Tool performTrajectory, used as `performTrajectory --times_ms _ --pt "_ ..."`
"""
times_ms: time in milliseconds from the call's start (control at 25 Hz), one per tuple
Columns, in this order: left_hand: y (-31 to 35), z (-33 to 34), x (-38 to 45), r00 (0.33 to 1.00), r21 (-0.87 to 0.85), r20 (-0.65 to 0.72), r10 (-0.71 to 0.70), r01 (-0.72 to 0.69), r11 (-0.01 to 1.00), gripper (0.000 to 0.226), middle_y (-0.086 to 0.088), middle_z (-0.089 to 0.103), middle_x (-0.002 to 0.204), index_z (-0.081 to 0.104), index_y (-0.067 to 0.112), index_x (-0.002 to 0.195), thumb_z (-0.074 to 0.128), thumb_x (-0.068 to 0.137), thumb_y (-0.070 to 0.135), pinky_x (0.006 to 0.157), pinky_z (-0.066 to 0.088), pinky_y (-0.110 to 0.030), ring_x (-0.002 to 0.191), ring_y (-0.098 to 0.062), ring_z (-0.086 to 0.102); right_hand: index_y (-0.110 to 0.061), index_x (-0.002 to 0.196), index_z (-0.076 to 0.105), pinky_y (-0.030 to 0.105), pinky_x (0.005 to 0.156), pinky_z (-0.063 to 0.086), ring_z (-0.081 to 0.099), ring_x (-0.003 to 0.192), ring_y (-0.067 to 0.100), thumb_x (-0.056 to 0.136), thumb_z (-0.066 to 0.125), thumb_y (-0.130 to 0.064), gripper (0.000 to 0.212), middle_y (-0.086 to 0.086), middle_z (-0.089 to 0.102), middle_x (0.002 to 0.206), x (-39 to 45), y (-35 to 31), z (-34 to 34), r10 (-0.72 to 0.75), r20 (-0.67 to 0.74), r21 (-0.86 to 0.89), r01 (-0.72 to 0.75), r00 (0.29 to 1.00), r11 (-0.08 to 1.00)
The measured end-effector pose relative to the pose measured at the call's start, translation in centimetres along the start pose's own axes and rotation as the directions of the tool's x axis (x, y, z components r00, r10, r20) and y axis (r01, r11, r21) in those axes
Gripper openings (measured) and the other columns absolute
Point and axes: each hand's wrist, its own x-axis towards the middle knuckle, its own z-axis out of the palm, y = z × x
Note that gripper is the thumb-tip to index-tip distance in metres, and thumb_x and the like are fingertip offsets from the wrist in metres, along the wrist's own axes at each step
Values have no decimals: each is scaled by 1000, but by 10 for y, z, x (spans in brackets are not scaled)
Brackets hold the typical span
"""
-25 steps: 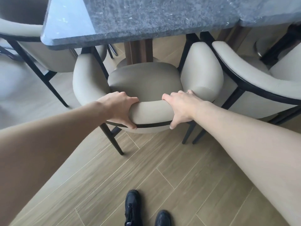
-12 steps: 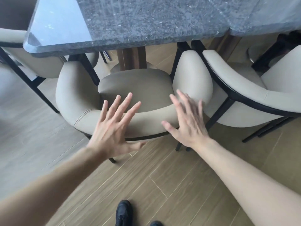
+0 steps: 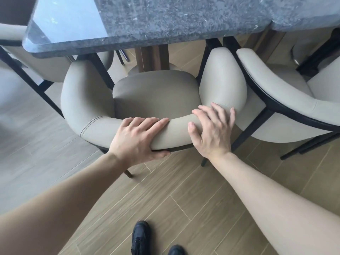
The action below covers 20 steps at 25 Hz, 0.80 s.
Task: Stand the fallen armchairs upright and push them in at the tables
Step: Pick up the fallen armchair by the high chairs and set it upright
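A beige armchair (image 3: 154, 96) with black legs stands upright in front of me, its seat partly under the dark stone table (image 3: 165, 21). My left hand (image 3: 138, 138) wraps the curved backrest, fingers over the top and thumb under the lower edge. My right hand (image 3: 213, 129) lies flat on the backrest's right end, fingers spread, thumb on the front face. Both arms reach forward from the bottom of the view.
A second beige armchair (image 3: 287, 107) stands close on the right, nearly touching the first. A third armchair (image 3: 44, 69) is at the far left behind the table corner. The table's wooden pedestal (image 3: 152, 56) is behind the seat. My dark shoes (image 3: 140, 236) stand on wood-look floor tiles.
Half a second ago both hands hovered open above the backrest, having let go. Now they are back on it, the left gripping and the right pressed flat.
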Motion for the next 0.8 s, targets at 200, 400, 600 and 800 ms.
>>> performTrajectory --times_ms 200,400,600,800 --pt "4 -22 7 962 -110 257 -89 120 987 91 9 55 143 39 38 149 59 72 83 108 36 -42 121 -24 56 -26 130 58 59 118 7 31 144 21 95 32 -54 51 -8 54 140 7 -5 -25 50 309 -40 -39 950 998" --pt "8 -91 2 952 -411 223 -208 286 866 76 10 13 169 7 46 159 51 97 54 123 18 -46 149 -20 28 -13 142 47 39 113 30 38 141 22 100 45 -36 48 2 41 155 27 -54 -90 149 503 72 -213 852 974" --pt "9 -196 -11 928 -572 48 -369 328 751 76 16 17 167 18 44 158 63 97 38 123 21 -33 152 -5 20 -20 147 45 20 113 27 37 142 12 99 51 -34 50 -6 39 157 34 -141 -179 -16 365 389 -137 931 911" --pt "22 -288 -34 791 -858 -43 -610 283 428 60 23 34 157 35 36 154 59 100 28 116 20 -9 144 13 24 -24 138 56 -1 101 25 47 130 0 96 58 -27 42 -15 56 138 28 -210 -253 -12 226 678 -149 974 720"
